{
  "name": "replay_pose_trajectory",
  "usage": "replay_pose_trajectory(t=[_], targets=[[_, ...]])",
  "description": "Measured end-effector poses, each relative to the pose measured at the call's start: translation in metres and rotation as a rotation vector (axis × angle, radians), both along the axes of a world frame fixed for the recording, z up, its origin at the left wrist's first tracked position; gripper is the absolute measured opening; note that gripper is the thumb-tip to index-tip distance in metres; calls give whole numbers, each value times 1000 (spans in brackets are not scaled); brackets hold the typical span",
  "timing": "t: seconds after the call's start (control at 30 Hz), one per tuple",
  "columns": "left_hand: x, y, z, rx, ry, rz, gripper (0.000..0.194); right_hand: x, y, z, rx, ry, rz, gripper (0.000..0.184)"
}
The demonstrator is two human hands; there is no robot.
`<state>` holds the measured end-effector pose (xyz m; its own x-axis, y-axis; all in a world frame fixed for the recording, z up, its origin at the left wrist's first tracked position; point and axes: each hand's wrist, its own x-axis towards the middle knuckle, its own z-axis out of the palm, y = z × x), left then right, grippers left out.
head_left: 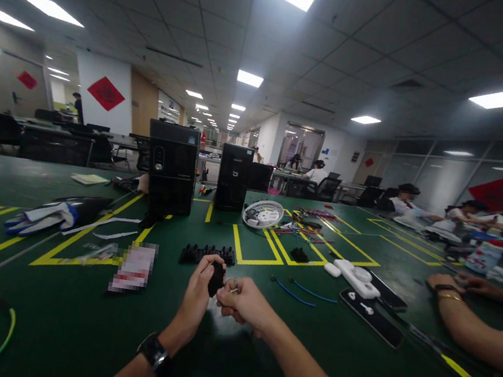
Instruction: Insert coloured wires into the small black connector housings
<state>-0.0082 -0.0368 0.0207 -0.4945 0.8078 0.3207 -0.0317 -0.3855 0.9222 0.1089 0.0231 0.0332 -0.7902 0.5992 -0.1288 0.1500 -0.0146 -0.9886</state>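
My left hand (199, 288), with a dark watch on its wrist, is closed around a small black part (217, 280) held above the green table. Beside it, my right hand (244, 302) has its fingers pinched together right at the part's edge. Whatever sits in that pinch is too small and too hidden to name. Just beyond the hands lies a row of black blocks (207, 254). Two short blue wires (295, 291) rest to the right.
Two black computer towers (171, 170) stand at the back. A white round basket (263, 214) sits near bundled wires (309, 228). Rightward are a phone (371, 318) with earbuds, a white device (356, 278) and a co-worker's arm (459, 314). Gloves (46, 218) lie left.
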Motion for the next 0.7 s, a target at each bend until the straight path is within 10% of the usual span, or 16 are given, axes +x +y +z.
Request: replay_pose_trajectory(t=[0.47,0.7], targets=[[-20,5,3,-66,79,144,26,0,4,-12,193,-106,42,27],[-17,8,-2,-108,-251,244,35,-10,-7,-20,414,-25,-29,22]])
